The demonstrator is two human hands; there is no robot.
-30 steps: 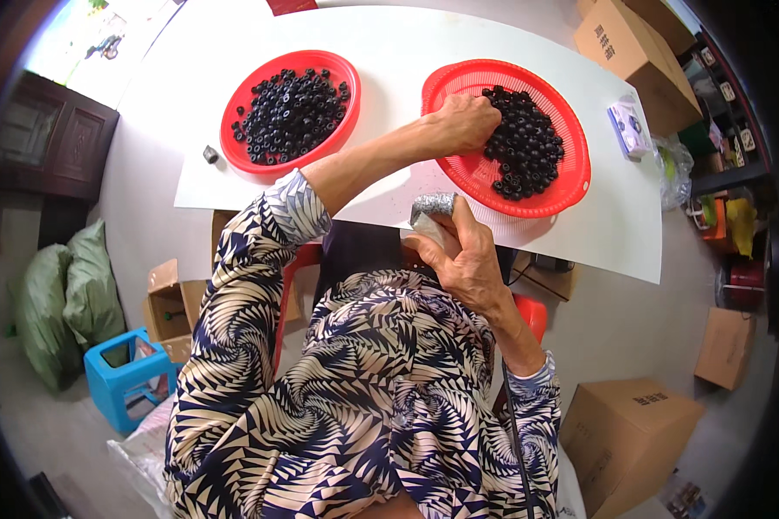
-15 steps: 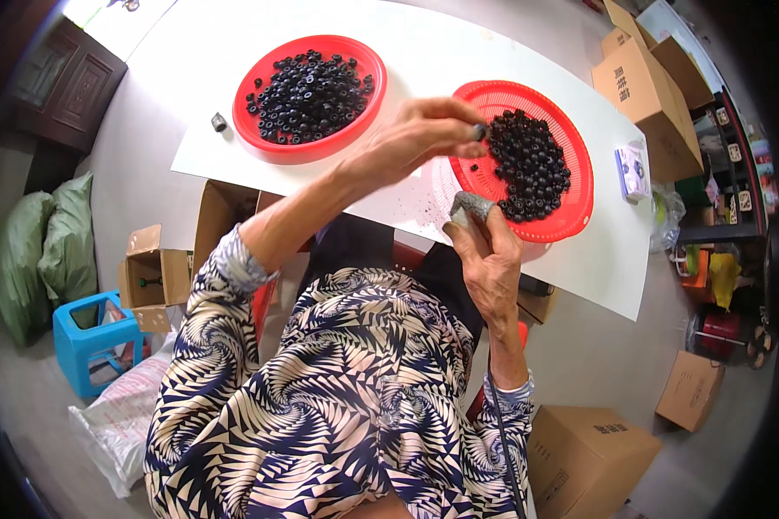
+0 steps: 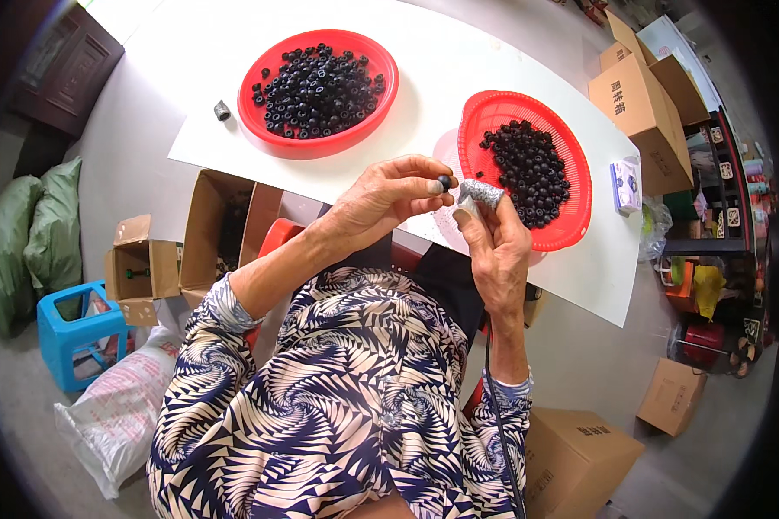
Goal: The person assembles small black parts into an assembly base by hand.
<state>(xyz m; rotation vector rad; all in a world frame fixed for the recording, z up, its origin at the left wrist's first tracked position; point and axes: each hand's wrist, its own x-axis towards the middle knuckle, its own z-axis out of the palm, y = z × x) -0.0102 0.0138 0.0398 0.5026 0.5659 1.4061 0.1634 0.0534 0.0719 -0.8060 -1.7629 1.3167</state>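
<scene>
Black bead [image 3: 444, 182] sits pinched between the thumb and forefinger of your left hand [image 3: 381, 203], held up over the near edge of the counter [image 3: 459, 60], just left of the small grey tool [image 3: 479, 193] that your right hand [image 3: 498, 251] grips. Your left fingers [image 3: 424, 166] are closed down to the width of that one bead, the other fingertips curled in beside it. Your right fingers [image 3: 466, 221] are wrapped tight round the grey tool, whose glittery upper end pokes out above your thumb; the bead and the tool's tip are very near each other, though you cannot tell whether they touch. A dark cord [image 3: 493, 406] runs down along your right forearm.

Both hands hover in front of the red basket [image 3: 571, 216], which lies to your right on the white sheet [image 3: 441, 78] covering the counter and holds a heap of the same small black beads [image 3: 528, 169], piled toward its middle. Farther off to your left stands a red bowl [image 3: 320, 143] filled with larger, ring-like black pieces [image 3: 316, 86]. A small dark cylinder [image 3: 222, 110] lies on the sheet just beside that bowl's left rim.

On the floor by your left side stand open cardboard boxes [image 3: 208, 242], a blue stool [image 3: 82, 333] and green sacks [image 3: 30, 233]; closed cartons [image 3: 640, 104] stand beyond the counter on your right.
</scene>
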